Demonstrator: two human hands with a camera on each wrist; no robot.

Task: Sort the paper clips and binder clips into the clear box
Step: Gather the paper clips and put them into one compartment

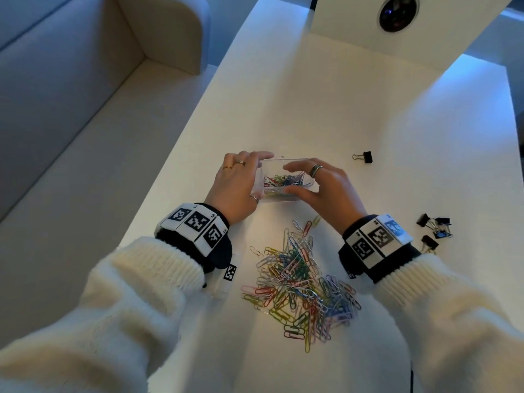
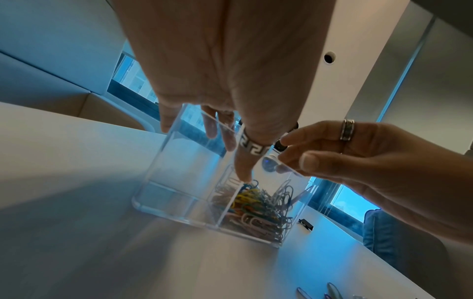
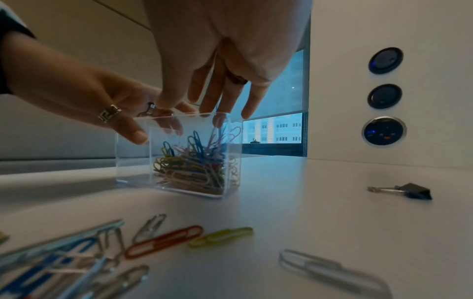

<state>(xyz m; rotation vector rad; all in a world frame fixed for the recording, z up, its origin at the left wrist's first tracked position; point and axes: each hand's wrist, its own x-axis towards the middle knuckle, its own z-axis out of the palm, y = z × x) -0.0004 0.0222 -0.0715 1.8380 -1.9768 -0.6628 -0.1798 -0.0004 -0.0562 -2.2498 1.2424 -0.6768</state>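
A clear box [image 1: 295,159] [image 2: 179,172] [image 3: 133,161] with two compartments stands on the white table [image 1: 312,109]. Its right compartment holds coloured paper clips [image 1: 283,180] [image 2: 256,206] [image 3: 192,165]; the left one looks empty. My left hand [image 1: 259,177] [image 2: 225,153] [image 3: 153,125] grips the box's left end, fingers over the far wall, thumb on the near wall. My right hand [image 1: 289,178] [image 2: 289,153] [image 3: 217,107] hovers just above the right compartment, fingers relaxed, holding nothing. A big pile of paper clips [image 1: 300,285] [image 3: 163,240] lies near me.
One black binder clip [image 1: 364,157] [image 3: 407,192] [image 2: 305,223] lies to the right of the box. Several more binder clips [image 1: 433,228] sit by my right wrist. A pale sofa [image 1: 85,109] runs along the table's left edge. A white panel [image 1: 354,24] stands at the back.
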